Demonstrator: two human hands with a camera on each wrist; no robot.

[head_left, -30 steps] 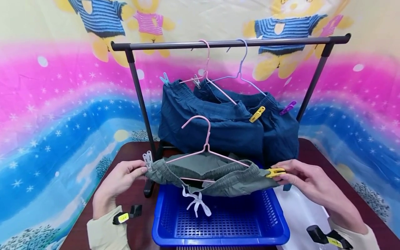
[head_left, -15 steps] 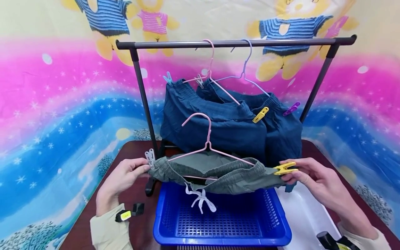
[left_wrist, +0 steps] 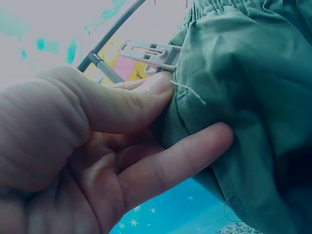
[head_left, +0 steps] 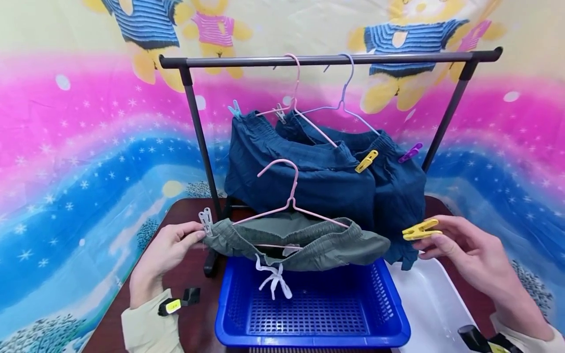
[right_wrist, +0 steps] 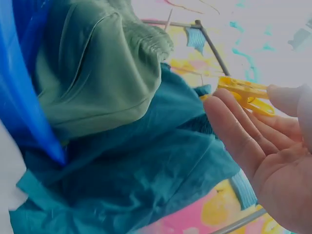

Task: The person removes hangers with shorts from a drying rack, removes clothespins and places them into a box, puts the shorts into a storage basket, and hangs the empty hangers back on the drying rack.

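A pair of grey-green shorts [head_left: 335, 252] with a white drawstring [head_left: 274, 282] is held up on a pink hanger [head_left: 293, 189] in the head view. My left hand [head_left: 161, 252] pinches the left end of the waistband, right beside a grey clothespin [head_left: 206, 221] clipped there; the left wrist view shows thumb and fingers on the cloth below the clothespin [left_wrist: 156, 54]. Apart from the waistband's right end, my right hand [head_left: 476, 257] pinches a yellow clothespin [head_left: 420, 230] between thumb and fingers. In the right wrist view that clothespin [right_wrist: 241, 90] has no cloth in it.
Behind, a dark rack [head_left: 326, 61] carries two pairs of navy shorts [head_left: 300, 171] on hangers, clipped with clothespins. A blue basket [head_left: 313, 340] stands below the grey-green shorts. To its right lies a white tray [head_left: 430, 294] on the dark red table [head_left: 196, 314].
The yellow clothespin has come off the right end of the grey-green waistband and moved right with my right hand. That end now hangs free; my left hand keeps its hold.
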